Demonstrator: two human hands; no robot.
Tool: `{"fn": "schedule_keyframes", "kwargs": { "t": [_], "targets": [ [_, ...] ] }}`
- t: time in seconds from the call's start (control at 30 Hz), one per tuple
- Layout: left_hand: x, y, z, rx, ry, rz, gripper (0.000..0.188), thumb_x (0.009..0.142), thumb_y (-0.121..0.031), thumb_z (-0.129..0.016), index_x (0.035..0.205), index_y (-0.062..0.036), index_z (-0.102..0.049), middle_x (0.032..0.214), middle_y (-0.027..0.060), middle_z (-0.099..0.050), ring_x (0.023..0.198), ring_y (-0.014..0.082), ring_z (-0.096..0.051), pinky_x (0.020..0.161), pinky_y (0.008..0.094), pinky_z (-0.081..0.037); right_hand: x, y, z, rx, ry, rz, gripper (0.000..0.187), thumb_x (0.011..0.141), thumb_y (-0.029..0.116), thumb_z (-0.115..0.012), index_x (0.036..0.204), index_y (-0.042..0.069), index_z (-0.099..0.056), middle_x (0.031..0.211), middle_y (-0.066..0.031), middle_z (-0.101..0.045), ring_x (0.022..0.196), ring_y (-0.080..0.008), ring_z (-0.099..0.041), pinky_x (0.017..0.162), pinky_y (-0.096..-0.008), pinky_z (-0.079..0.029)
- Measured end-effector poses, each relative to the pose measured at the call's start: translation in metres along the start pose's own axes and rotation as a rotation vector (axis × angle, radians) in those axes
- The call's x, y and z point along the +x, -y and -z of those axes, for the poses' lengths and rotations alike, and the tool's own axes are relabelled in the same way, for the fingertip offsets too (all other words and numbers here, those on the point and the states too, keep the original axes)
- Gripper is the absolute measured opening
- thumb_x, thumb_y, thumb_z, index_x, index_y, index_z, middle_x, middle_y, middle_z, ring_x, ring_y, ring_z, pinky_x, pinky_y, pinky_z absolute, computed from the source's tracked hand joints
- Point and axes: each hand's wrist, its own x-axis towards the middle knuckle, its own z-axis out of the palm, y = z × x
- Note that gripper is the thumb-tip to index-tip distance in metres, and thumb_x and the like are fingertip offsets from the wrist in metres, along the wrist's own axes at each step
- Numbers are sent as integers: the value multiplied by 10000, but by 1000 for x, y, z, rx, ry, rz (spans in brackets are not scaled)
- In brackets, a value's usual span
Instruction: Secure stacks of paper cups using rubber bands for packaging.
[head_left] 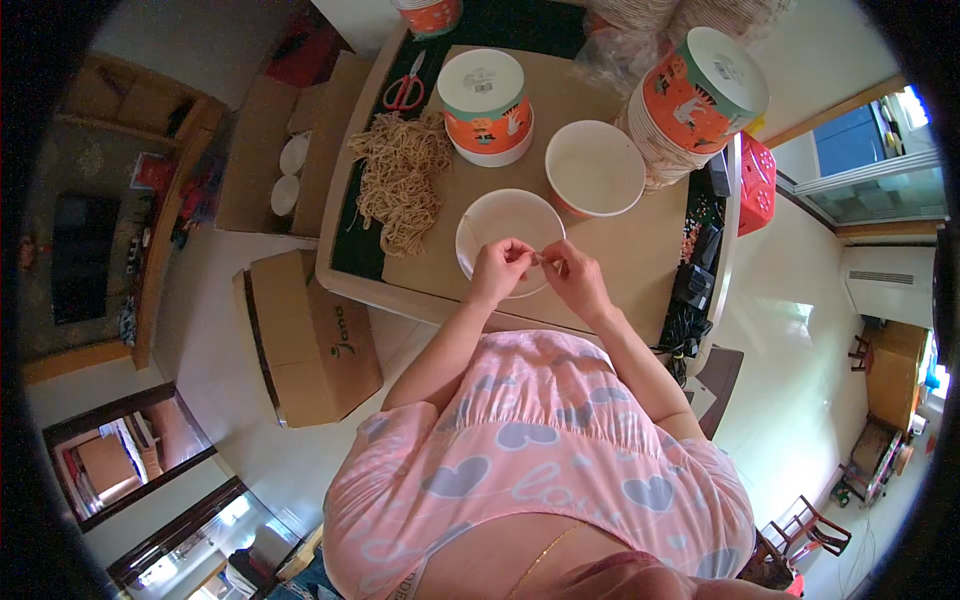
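View from head: left hand (503, 270) and right hand (577, 280) meet fingertip to fingertip above the near edge of a white, round, open-topped paper tub (480, 212). Both are nearly closed, thumb against fingers in a pinch. Between the fingertips is a small pale item (538, 258), mostly covered; too small to identify. A thin tan strand (470, 229) shows at the left inner wall of the tub.

The tub stands on a flat brown cardboard sheet (420, 268) over a dark green tabletop (347, 238). Just beyond it, to the right: second white round tub (596, 165), open side up, orange outside. Beyond, to the left: orange-and-green printed paper tub (485, 105), base up. At far right, a similar printed tub (715, 85) tops a tall stack, also base up.

Left of the sheet's middle: loose tangled heap of beige cord (400, 180), partly over the sheet; red-handled metal scissors (405, 88) beyond it. Right table edge: black power adapter (692, 287) with dark cables (682, 335) nearer the person. On floor, left: brown cardboard box (315, 345).
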Motion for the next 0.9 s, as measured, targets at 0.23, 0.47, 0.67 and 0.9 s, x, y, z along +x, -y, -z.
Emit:
{"fn": "schedule_keyframes", "kwargs": {
  "t": [0.23, 0.47, 0.67, 0.9],
  "targets": [
    [1, 7, 2, -73, 34, 11, 66, 822, -39, -585, 828, 19, -618, 727, 49, -649, 579, 83, -586, 496, 215, -476, 1, 12, 3, -60, 3, -49, 68, 807, 88, -599, 864, 50, -598, 830, -123, -631, 696, -294, -626, 594, -362, -492],
    [1, 8, -1, -22, 51, -21, 54, 834, -74, -595, 852, -29, -618, 760, 23, -658, 545, 60, -551, 434, 187, -390, 1, 10, 3, -166, -65, 68, 104, 821, 133, -598, 893, 86, -657, 858, -105, -651, 726, -295, -635, 601, -365, -504],
    [3, 15, 1, 52, 150, -127, 61, 828, -57, -598, 865, -16, -623, 743, 13, -639, 585, 49, -547, 491, 180, -414, -1, 3, 0, -212, -79, 92, 118, 816, 131, -595, 907, 91, -659, 836, -105, -654, 720, -298, -635, 599, -371, -504],
    [-8, -1, 6, -64, 192, -58, 56, 837, -56, -595, 871, -20, -622, 756, 7, -637, 571, 40, -506, 501, 180, -402, -3, 1, 4, -159, -31, 56, 161, 799, 149, -617, 950, 104, -648, 847, -105, -642, 713, -300, -625, 606, -375, -495]
  ]
}}
